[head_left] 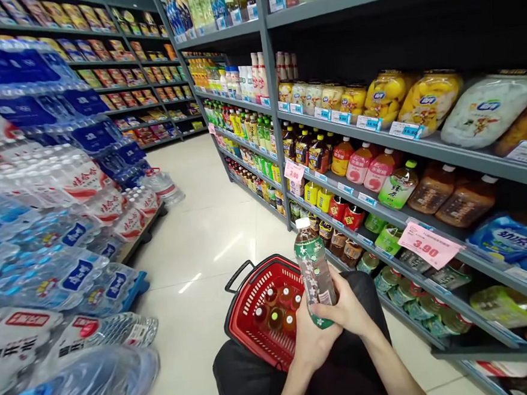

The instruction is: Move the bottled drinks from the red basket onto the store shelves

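While the red basket sat on the floor by the drink shelves, the left hand and right hand both gripped an upright green-labelled bottle above it.

Bottle label too blurred to read; base hidden by fingers

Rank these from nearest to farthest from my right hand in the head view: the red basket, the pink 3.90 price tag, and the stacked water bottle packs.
From the right hand, which holds the green-labelled bottle:
1. Red basket, just left of it, on the floor.
2. Pink 3.90 price tag, up and right, on the shelf edge.
3. Stacked water bottle packs, far left across the aisle.
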Tool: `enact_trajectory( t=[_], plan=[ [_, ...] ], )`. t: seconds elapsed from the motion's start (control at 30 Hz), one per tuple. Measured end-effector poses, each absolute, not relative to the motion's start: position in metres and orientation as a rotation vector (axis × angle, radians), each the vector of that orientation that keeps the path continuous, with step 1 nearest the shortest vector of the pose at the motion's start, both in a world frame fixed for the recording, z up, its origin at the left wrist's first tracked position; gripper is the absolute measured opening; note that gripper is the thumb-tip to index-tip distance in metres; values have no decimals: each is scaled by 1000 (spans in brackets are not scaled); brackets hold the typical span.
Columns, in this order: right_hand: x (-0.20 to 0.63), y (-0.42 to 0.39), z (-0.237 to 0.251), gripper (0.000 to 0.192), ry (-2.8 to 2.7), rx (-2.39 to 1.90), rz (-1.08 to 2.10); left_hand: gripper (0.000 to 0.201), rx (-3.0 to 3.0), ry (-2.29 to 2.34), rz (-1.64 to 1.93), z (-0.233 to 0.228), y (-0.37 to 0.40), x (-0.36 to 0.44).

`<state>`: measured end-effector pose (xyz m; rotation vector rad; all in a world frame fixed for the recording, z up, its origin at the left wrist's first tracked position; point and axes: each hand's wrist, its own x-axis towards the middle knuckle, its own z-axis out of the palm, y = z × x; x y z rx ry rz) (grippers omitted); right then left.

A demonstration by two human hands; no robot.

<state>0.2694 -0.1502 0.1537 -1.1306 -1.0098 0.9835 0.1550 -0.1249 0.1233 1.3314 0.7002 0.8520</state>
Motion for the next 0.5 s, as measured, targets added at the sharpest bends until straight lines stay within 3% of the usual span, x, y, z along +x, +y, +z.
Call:
enact_trajectory(
  t=[0.27, 0.5],
  plan=[
    [259, -151, 159, 51, -927, -1497, 681, 36, 1787, 1027, 770, 128, -124, 152],
    [274, -154, 146, 55, -789, -998, 1008, 72, 1469, 838, 876, 123, -135, 149]
  ],
)
